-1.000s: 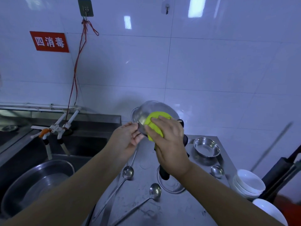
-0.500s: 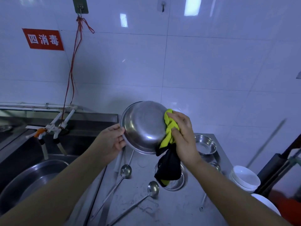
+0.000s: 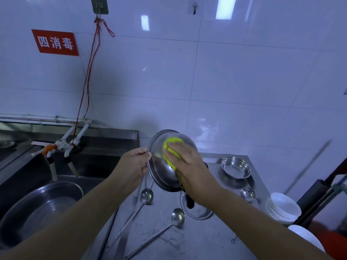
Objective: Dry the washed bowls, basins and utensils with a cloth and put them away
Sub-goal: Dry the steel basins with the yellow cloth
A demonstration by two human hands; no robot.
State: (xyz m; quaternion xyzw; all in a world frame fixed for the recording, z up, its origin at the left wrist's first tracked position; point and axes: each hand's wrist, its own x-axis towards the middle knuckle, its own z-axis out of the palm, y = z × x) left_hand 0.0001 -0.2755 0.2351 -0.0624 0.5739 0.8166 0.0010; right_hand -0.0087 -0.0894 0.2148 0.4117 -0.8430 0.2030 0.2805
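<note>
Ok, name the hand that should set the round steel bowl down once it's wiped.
Likely left. The left hand grips the round steel bowl by its rim above the steel counter; the right hand is occupied, pressing the yellow-green cloth against it.

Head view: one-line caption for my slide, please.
Left hand grips a steel bowl by its rim while the right hand holds a yellow cloth against it.

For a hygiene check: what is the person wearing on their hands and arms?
No gloves: the left hand and right hand are bare. The left forearm and right forearm are bare too, with no sleeve showing as far as the frame reaches. No watch, bracelet or ring shows on the sides in view.
</note>
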